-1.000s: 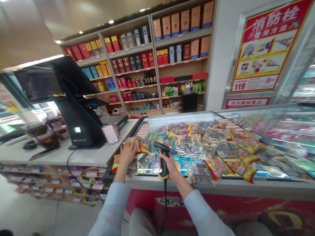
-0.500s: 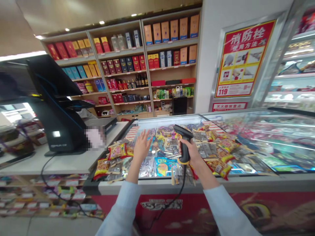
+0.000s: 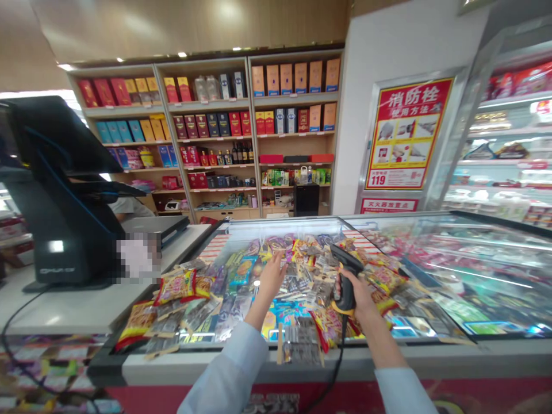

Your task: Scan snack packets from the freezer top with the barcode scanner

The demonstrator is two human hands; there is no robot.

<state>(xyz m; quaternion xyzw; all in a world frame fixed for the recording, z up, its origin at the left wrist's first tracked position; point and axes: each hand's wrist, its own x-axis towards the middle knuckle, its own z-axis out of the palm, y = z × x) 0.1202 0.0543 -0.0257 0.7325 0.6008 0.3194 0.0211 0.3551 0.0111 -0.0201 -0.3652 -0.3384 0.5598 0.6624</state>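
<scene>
My right hand (image 3: 357, 294) grips the handle of a black barcode scanner (image 3: 346, 272) with a yellow base, its head aimed left over a spread of snack packets (image 3: 302, 270) lying on the glass lid of a chest freezer (image 3: 241, 359). The scanner's cable hangs down in front of the freezer. My left hand (image 3: 271, 276) is open, fingers stretched out, hovering over the packets in the middle of the spread and holding nothing.
A black checkout terminal (image 3: 56, 195) stands on the white counter (image 3: 73, 310) to the left. More red and yellow packets (image 3: 175, 286) lie at the freezer's left end. Shelves of boxed goods (image 3: 241, 126) fill the back wall; a red poster (image 3: 403, 135) hangs at right.
My left hand has lifted off the packets at the left and moved right to the middle of the spread. The scanner hand moved right as well, and my view swung right.
</scene>
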